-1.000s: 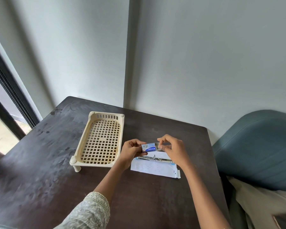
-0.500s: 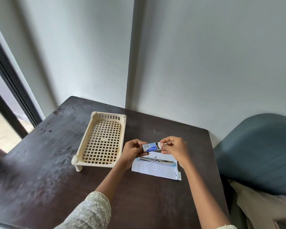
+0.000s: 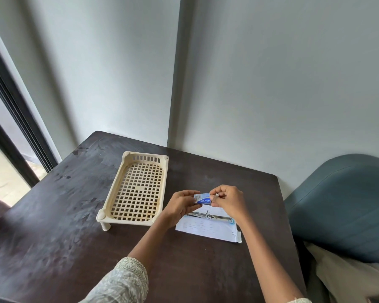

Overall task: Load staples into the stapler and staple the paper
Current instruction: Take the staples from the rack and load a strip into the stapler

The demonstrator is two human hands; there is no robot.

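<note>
A small blue staple box [image 3: 202, 198] is held above the table between both hands. My left hand [image 3: 179, 207] grips its left end. My right hand [image 3: 227, 201] pinches its right end, where a small white flap or tray end shows. Below them a metal stapler [image 3: 209, 216] lies opened out flat on a white sheet of paper [image 3: 208, 229]. The paper rests on the dark wooden table [image 3: 74, 226], and part of it is hidden by my hands.
A cream plastic lattice tray [image 3: 138, 191] on short legs stands on the table left of my hands. A blue-grey cushioned chair [image 3: 346, 206] sits to the right of the table. The wall runs behind, and a dark window frame is at far left.
My right hand's fingers have shifted at the right end of the staple box, and a small white piece now shows there. The stapler and paper have not moved.
</note>
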